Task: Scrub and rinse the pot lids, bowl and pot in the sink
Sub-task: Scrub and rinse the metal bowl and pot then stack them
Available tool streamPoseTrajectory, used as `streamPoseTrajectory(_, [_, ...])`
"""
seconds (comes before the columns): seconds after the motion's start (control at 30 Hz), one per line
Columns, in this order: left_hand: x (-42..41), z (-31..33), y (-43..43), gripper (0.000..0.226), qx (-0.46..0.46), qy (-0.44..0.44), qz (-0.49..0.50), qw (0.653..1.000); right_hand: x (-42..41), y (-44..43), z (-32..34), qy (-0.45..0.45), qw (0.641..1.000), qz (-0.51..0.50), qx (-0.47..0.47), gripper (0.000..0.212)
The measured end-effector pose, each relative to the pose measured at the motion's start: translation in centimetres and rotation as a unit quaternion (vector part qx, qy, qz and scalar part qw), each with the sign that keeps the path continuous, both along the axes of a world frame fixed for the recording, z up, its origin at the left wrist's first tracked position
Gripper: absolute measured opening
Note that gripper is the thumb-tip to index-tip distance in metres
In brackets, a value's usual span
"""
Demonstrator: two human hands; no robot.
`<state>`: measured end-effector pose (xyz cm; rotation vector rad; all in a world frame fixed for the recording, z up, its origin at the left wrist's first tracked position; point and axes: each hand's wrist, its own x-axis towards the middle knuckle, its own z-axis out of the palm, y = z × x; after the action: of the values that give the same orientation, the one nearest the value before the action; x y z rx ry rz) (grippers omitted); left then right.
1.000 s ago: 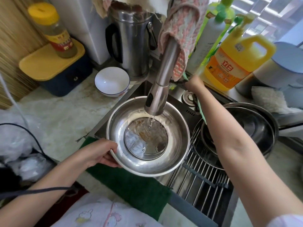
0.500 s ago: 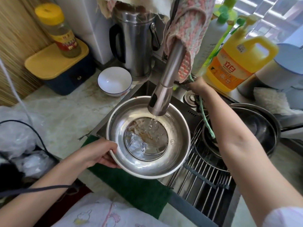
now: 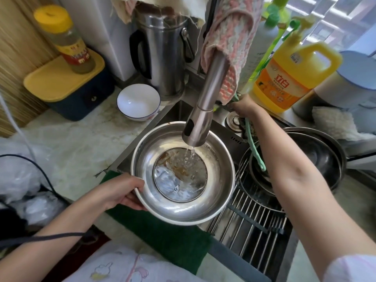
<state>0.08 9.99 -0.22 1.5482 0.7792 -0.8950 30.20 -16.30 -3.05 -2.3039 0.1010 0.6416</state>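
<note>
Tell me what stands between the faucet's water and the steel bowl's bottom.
A glass pot lid lies flat inside the steel bowl, so the water from the faucet strikes the lid first. The left hand grips the bowl's rim.

Bright daylight is being let in from the window (image 3: 335,15) at upper right; glare is being thrown off the steel bowl (image 3: 183,208). Edges are being bent and softened by wide-angle distortion.

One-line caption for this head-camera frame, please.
Left hand steadies a steel bowl holding a glass lid under the running faucet; right hand reaches behind the tap.
</note>
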Motion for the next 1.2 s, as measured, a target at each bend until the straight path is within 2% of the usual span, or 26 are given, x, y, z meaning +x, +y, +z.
streamPoseTrajectory(0.27, [0.5, -0.2, 0.3, 0.019, -0.001, 0.002, -0.007, 1.000, 0.0, -0.1, 0.1, 0.004, 1.000, 0.001, 0.017, 0.019])
streamPoseTrajectory(0.4, [0.7, -0.4, 0.3, 0.019, -0.008, 0.005, -0.002, 1.000, -0.5, 0.4, 1.3, 0.006, 0.999, 0.022, -0.032, 0.015])
streamPoseTrajectory(0.47, [0.8, -0.4, 0.2, 0.020, -0.021, 0.009, 0.002, 1.000, -1.6, 0.7, 2.4, -0.009, 0.999, 0.019, -0.041, 0.021])
streamPoseTrajectory(0.53, [0.9, -0.4, 0.2, 0.021, -0.039, 0.015, 0.010, 0.999, -3.2, 0.7, 3.1, -0.035, 0.999, -0.015, 0.006, 0.030])
streamPoseTrajectory(0.6, [1.0, -0.5, 0.3, 0.022, -0.061, 0.021, 0.043, 0.997, -5.2, 0.3, 3.5, -0.057, 0.996, -0.047, 0.048, 0.048])
streamPoseTrajectory(0.67, [1.3, -0.6, 0.6, 0.023, -0.071, 0.026, 0.083, 0.994, -7.6, -0.3, 3.6, -0.036, 0.998, -0.044, 0.018, 0.058])
streamPoseTrajectory(0.8, [2.0, 0.0, 1.2, 0.025, -0.086, 0.039, 0.124, 0.988, -13.7, -1.4, 3.9, 0.073, 0.997, 0.025, 0.002, 0.046])
streamPoseTrajectory(0.87, [2.3, 0.2, 1.3, 0.026, -0.099, 0.052, 0.146, 0.983, -16.3, -1.5, 3.8, 0.050, 0.990, 0.125, -0.045, 0.052])
streamPoseTrajectory(0.93, [2.6, 0.6, 1.3, 0.027, -0.104, 0.057, 0.158, 0.980, -18.0, -1.0, 2.8, -0.036, 0.961, 0.238, -0.134, 0.053])
streamPoseTrajectory(1.0, [2.9, 1.2, 0.9, 0.029, -0.100, 0.044, 0.151, 0.982, -19.0, 0.0, 1.6, -0.140, 0.921, 0.279, -0.234, 0.051])
streamPoseTrajectory(1.07, [3.1, 1.7, 0.4, 0.031, -0.092, 0.026, 0.146, 0.985, -19.2, 1.0, 1.0, -0.195, 0.881, 0.286, -0.322, 0.049])
streamPoseTrajectory(1.13, [3.2, 1.8, 0.1, 0.031, -0.084, 0.011, 0.161, 0.983, -19.5, 1.4, 0.8, -0.172, 0.872, 0.284, -0.359, 0.046])
streamPoseTrajectory(1.2, [3.2, 1.1, 0.1, 0.034, -0.086, -0.001, 0.202, 0.976, -19.9, 1.9, 1.1, -0.093, 0.882, 0.295, -0.355, 0.043])
